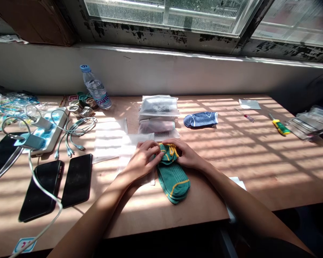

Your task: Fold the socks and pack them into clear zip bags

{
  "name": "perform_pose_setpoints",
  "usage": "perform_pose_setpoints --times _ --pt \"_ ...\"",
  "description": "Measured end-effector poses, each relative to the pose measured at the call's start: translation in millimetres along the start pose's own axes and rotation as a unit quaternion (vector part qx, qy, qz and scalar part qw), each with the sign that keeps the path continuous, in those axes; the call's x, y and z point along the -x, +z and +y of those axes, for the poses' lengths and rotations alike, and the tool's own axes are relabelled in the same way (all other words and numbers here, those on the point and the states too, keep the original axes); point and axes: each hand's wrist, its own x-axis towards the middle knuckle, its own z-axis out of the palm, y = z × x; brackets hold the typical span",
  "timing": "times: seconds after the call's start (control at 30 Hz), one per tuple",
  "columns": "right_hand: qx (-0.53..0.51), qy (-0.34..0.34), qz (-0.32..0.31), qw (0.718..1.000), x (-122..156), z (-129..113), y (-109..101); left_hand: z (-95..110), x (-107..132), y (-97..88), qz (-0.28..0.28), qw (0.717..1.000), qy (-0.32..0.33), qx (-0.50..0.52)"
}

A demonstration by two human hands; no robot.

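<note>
A pair of green socks (174, 181) with yellow trim lies on the table in front of me, toes toward the near edge. Both hands grip the cuff end, which looks gathered or folded over. My left hand (146, 157) is closed on the left side of the cuff, thumb and fingers pinched together. On the other side, my right hand (187, 152) wraps round the cuff, its fingertips partly hidden. Just beyond the hands sits a stack of frosted plastic bags (158, 107). Flat bags (110, 138) lie left of my left hand. Blue socks (201, 119) rest farther back on the right.
A water bottle (96, 87) stands at the back left. A power strip (50, 130) with chargers, cables (75, 130) and phones (77, 181) fill the left side. To the right lie a small screwdriver (244, 115), a yellow-green screwdriver (280, 126) and a white paper (249, 104).
</note>
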Motion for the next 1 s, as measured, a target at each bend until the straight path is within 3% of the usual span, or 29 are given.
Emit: perform_pose_setpoints --times 0.17,0.3,0.5,0.73,1.0 --pt "-0.012 0.010 0.006 1.000 -0.5 -1.0 0.6 12.8 0.1 1.1 -0.045 0.992 0.017 0.118" --pt "-0.018 0.022 0.001 1.000 -0.7 -2.5 0.8 9.6 0.1 -1.2 -0.017 0.981 -0.075 0.177" --pt "-0.021 0.044 -0.002 0.999 -1.7 -5.8 1.6 -11.9 0.0 -6.2 0.077 0.992 -0.100 0.020" --pt "-0.073 0.045 -0.011 0.996 -2.9 -7.8 -3.6 -19.7 -0.2 -5.6 -0.038 0.994 -0.084 -0.061" --pt "-0.077 0.056 -0.025 0.995 -1.6 -7.2 -6.9 -18.7 2.6 -1.3 -0.026 0.995 -0.066 -0.069"
